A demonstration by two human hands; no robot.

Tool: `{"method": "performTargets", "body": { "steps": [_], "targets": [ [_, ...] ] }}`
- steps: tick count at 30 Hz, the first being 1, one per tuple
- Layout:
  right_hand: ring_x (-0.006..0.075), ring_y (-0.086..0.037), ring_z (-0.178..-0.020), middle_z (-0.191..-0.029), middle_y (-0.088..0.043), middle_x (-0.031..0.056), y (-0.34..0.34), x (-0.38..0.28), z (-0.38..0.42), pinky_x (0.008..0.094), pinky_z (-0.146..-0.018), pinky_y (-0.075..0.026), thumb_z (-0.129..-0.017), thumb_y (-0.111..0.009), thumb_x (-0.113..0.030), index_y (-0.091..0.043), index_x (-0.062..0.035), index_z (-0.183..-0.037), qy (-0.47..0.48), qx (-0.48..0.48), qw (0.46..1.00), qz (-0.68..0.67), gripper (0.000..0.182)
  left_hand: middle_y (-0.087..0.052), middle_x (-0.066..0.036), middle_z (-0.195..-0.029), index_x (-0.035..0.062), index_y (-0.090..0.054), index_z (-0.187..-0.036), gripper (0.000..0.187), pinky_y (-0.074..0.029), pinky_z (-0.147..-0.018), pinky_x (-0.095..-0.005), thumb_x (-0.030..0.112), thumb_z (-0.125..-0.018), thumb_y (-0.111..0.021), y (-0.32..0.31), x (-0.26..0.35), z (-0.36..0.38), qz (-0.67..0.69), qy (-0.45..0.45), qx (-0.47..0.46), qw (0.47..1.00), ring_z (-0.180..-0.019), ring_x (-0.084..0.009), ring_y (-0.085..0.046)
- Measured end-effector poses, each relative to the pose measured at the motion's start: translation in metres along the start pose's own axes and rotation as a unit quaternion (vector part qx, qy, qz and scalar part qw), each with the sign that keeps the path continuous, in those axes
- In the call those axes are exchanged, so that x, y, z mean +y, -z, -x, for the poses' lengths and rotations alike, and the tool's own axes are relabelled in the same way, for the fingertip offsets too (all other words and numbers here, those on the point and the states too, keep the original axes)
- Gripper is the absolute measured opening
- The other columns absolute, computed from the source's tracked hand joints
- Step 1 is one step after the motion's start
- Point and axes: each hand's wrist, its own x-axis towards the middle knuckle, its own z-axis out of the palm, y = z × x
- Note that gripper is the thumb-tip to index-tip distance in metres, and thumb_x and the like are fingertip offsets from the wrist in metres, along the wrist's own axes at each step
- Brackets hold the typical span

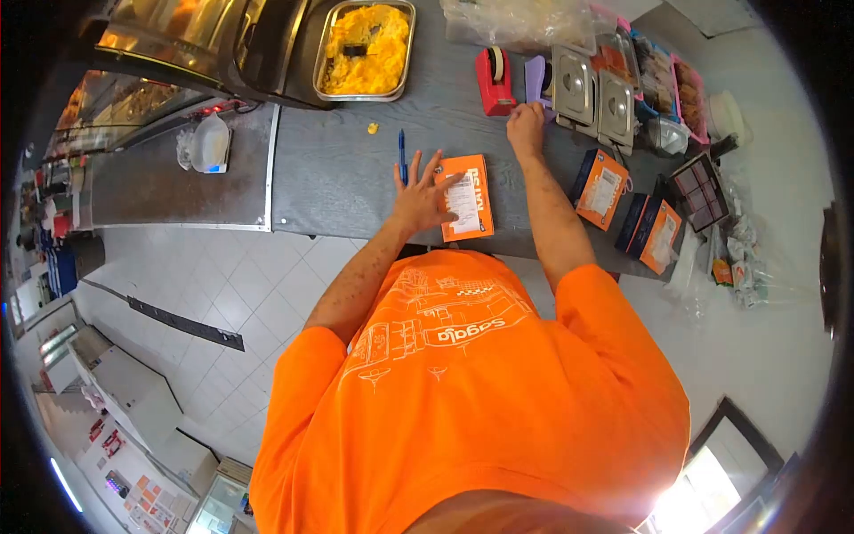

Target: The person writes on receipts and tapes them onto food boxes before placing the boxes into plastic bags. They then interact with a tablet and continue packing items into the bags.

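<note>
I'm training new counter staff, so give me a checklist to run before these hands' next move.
1. Left hand at the orange rectangular box: ok, fingers spread over it.
2. White paper label uncovered: not ok, fingers overlap it.
3. Right hand near the purple plastic dispenser: ok.
4. Anything in right hand's grip: cannot tell.
5. Blue pen off the box: ok.
6. Grey counter free of scraps: not ok, small yellow piece near the pen.

Tiled floor [267, 285], pale wall [756, 356], probably bright window [707, 489].
</note>
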Motion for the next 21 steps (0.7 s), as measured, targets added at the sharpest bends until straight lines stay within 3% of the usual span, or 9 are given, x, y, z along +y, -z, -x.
{"method": "performTargets", "body": {
  "steps": [3,4,5,7,9,13,18,20,21],
  "targets": [
    [0.0169,-0.064,-0.071,-0.071,-0.061,0.0057,0.007,-0.018,0.002,0.0352,-0.063,-0.050,-0.080,-0.068,-0.015,-0.067,-0.0019,-0.075,-0.027,0.048,0.991,0.121,0.013,-0.009,-0.010,-0.158,0.0426,-0.038,-0.142,0.096,-0.005,-0.103,-0.0749,0.055,-0.057,-0.081,0.001,-0.005,-0.002,-0.006,-0.022,-0.033,0.999,-0.144,-0.0408,0.000],
    [0.0159,-0.061,-0.060,-0.065,-0.060,0.0056,0.022,-0.037,0.005,0.0336,-0.053,-0.047,-0.081,-0.067,-0.016,-0.067,-0.0023,-0.075,-0.207,-0.051,0.976,-0.039,0.015,-0.009,-0.010,-0.158,0.0429,-0.037,-0.142,0.099,-0.005,-0.103,-0.0750,0.056,-0.055,-0.081,-0.001,-0.007,-0.003,-0.004,-0.022,-0.032,0.999,-0.144,-0.0408,0.001],
    [0.0149,-0.058,-0.049,-0.059,-0.058,0.0054,0.039,-0.058,0.015,0.0320,-0.044,-0.044,-0.082,-0.066,-0.017,-0.067,-0.0026,-0.074,-0.373,-0.147,0.894,-0.198,0.016,-0.008,-0.010,-0.158,0.0432,-0.035,-0.143,0.102,-0.005,-0.103,-0.0750,0.057,-0.053,-0.081,-0.002,-0.009,-0.003,0.000,-0.022,-0.033,0.999,-0.144,-0.0408,0.001],
    [0.0126,-0.048,-0.035,-0.050,-0.054,0.0036,0.067,-0.083,0.057,0.0286,-0.033,-0.034,-0.083,-0.067,-0.023,-0.068,-0.0033,-0.076,-0.377,-0.182,0.864,-0.279,0.021,-0.008,-0.010,-0.158,0.0431,-0.035,-0.143,0.102,-0.005,-0.103,-0.0750,0.057,-0.053,-0.081,-0.002,-0.010,-0.001,0.008,-0.024,-0.038,0.999,-0.144,-0.0410,0.000],
    [0.0105,-0.048,-0.037,-0.049,-0.053,0.0024,0.088,-0.102,0.107,0.0267,-0.034,-0.033,-0.083,-0.068,-0.025,-0.069,-0.0034,-0.076,-0.392,-0.279,0.844,-0.238,0.023,-0.008,-0.011,-0.158,0.0430,-0.035,-0.143,0.102,-0.005,-0.103,-0.0750,0.057,-0.054,-0.081,0.000,-0.010,-0.003,0.018,-0.027,-0.039,0.999,-0.144,-0.0412,0.000],
    [0.0111,-0.047,-0.034,-0.045,-0.051,0.0033,0.084,-0.114,0.210,0.0278,-0.033,-0.032,-0.081,-0.072,-0.025,-0.067,0.0014,-0.069,-0.413,-0.251,0.857,-0.177,0.030,-0.009,-0.011,-0.158,0.0423,-0.034,-0.144,0.101,-0.006,-0.103,-0.0752,0.055,-0.055,-0.081,-0.001,-0.010,-0.001,0.016,-0.026,-0.037,0.999,-0.144,-0.0416,-0.001],
    [0.0148,-0.049,-0.033,-0.041,-0.051,0.0059,0.096,-0.128,0.210,0.0307,-0.036,-0.038,-0.080,-0.073,-0.029,-0.066,0.0016,-0.064,-0.366,-0.217,0.901,-0.080,0.036,-0.011,-0.012,-0.157,0.0397,-0.035,-0.144,0.102,-0.005,-0.104,-0.0735,0.052,-0.055,-0.082,0.007,-0.006,-0.002,0.010,-0.025,-0.049,0.998,-0.144,-0.0413,-0.001],
    [0.0145,-0.057,-0.041,-0.047,-0.057,0.0082,0.117,-0.136,0.195,0.0314,-0.043,-0.044,-0.082,-0.072,-0.036,-0.067,0.0017,-0.069,-0.432,-0.334,0.838,0.002,0.040,-0.012,-0.013,-0.157,0.0386,-0.035,-0.145,0.101,-0.004,-0.104,-0.0734,0.052,-0.056,-0.082,0.006,-0.008,-0.006,0.019,-0.027,-0.047,0.998,-0.144,-0.0403,-0.002],
    [0.0145,-0.057,-0.041,-0.047,-0.057,0.0082,0.114,-0.126,0.203,0.0314,-0.043,-0.044,-0.082,-0.072,-0.036,-0.067,0.0017,-0.069,-0.436,-0.330,0.838,0.004,0.040,-0.012,-0.013,-0.157,0.0386,-0.035,-0.145,0.101,-0.004,-0.104,-0.0734,0.052,-0.056,-0.082,0.006,-0.009,-0.008,0.021,-0.033,-0.048,0.998,-0.144,-0.0403,-0.002]
  ]
}}
